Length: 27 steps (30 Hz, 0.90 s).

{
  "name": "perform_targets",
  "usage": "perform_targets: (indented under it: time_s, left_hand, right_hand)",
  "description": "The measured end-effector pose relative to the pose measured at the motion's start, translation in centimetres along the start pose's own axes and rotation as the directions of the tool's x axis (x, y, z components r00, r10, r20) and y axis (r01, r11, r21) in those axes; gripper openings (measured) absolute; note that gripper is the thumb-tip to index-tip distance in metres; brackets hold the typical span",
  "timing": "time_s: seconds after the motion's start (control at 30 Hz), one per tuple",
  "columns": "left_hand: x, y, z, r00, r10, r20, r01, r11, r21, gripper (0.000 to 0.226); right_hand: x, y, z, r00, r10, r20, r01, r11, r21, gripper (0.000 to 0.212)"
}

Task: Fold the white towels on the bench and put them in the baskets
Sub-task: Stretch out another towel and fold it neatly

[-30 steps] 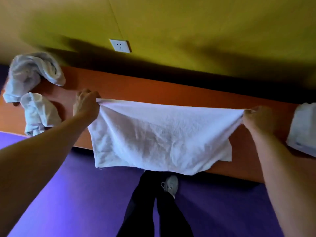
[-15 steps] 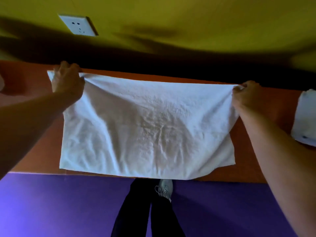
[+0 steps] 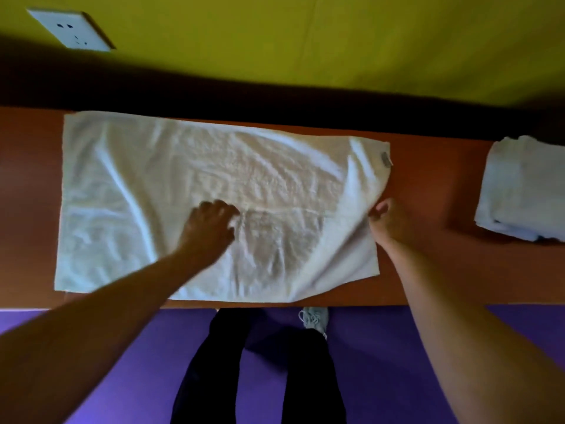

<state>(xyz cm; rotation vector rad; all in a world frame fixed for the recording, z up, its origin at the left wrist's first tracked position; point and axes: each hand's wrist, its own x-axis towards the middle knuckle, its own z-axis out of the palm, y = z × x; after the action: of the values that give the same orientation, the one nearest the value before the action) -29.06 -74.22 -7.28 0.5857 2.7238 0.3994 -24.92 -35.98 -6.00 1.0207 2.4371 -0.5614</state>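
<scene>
A white towel lies spread flat on the orange bench, wrinkled, with a small grey label at its far right corner. My left hand rests palm down on the towel's middle, fingers curled and pressing the cloth. My right hand is at the towel's right edge, fingers pinching that edge about halfway along. A folded white towel lies on the bench at the far right. No basket is in view.
A yellow wall with a white socket rises behind the bench. Purple floor lies in front, with my dark trouser legs and a grey shoe below the bench's front edge.
The towel, held up stretched by its two top corners, now lies flat on the bench. Both hands left the corners: the left moved to the middle, the right to the right edge.
</scene>
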Motion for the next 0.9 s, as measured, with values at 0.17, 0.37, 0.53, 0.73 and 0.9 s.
perform_targets:
  time_s: [0.17, 0.37, 0.53, 0.73, 0.9]
  left_hand:
    - [-4.5, 12.2, 5.3, 0.973, 0.228, 0.013, -0.227, 0.972, -0.058, 0.041]
    - [-5.4, 22.5, 10.9, 0.954, 0.265, 0.142, -0.253, 0.963, -0.097, 0.043]
    - [-2.8, 26.3, 13.9, 0.979, 0.162, 0.124, -0.162, 0.987, -0.008, 0.068]
    - [-1.3, 27.4, 15.2, 0.994, 0.012, 0.109, -0.019, 0.998, 0.059, 0.065]
    - [-2.3, 27.2, 14.7, 0.999, 0.023, 0.046, -0.023, 1.0, 0.006, 0.031]
  right_hand:
    - [-1.7, 5.2, 1.6, 0.957, -0.229, 0.178, 0.249, 0.963, -0.1, 0.047]
    - [0.6, 7.1, 1.3, 0.967, -0.238, 0.091, 0.221, 0.962, 0.162, 0.035]
    - [7.1, 4.8, -1.3, 0.991, -0.129, 0.029, 0.108, 0.915, 0.39, 0.037]
    - [11.5, 0.7, -2.5, 0.989, -0.085, 0.117, 0.006, 0.833, 0.553, 0.048]
    - [12.0, 0.8, -2.7, 0.994, -0.038, 0.107, -0.029, 0.826, 0.563, 0.042]
